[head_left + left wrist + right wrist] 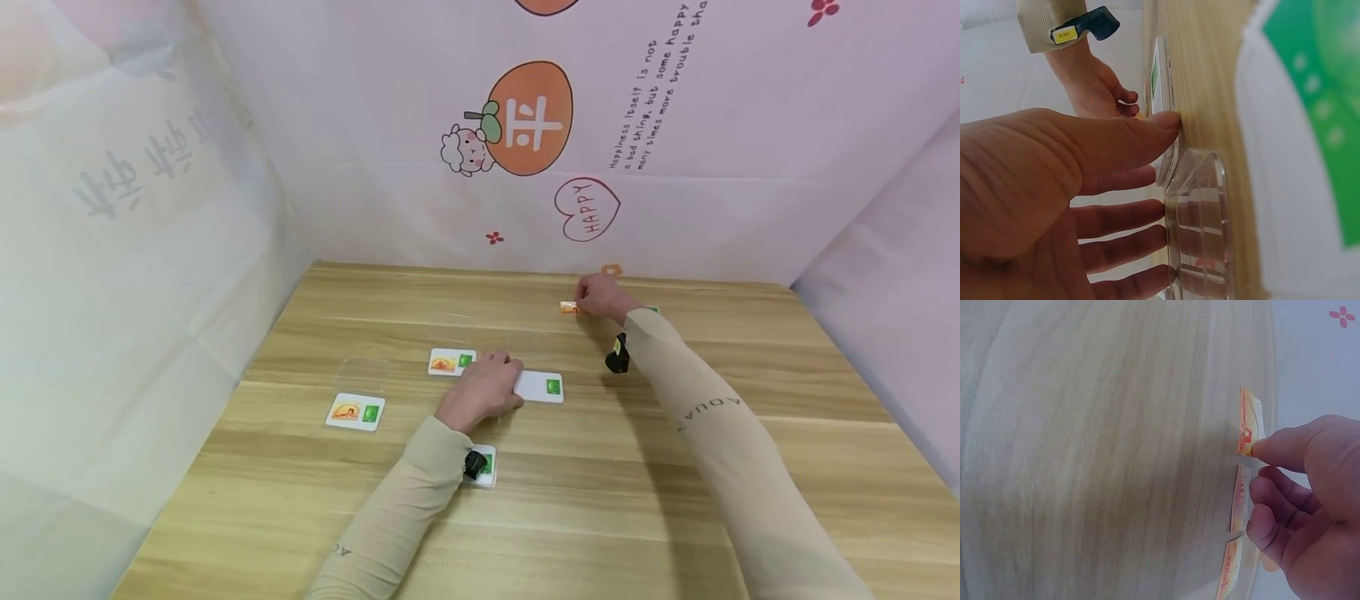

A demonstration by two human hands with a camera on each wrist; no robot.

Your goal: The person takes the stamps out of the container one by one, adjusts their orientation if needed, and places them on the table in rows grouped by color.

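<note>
In the head view my left hand (487,387) is over the table, thumb and forefinger at the edges of a flat white case (537,387) with a green sticker at its right end. The left wrist view shows the thumb on that case's edge, while the other fingertips meet a clear plastic lid (1200,219) beside it. Near the back edge, my right hand (606,297) pinches a small orange-printed paper piece (1249,422), its thumb at the piece's lower end. Two more orange pieces, one of them here (1238,497), lie in a row below it.
Two white cases with orange and green pictures, one left (356,412) and one farther back (452,362), lie with clear lids behind them. Another green-marked case (487,467) is partly under my left wrist. A green piece (653,309) shows behind my right forearm. Printed cloth (375,167) walls the table.
</note>
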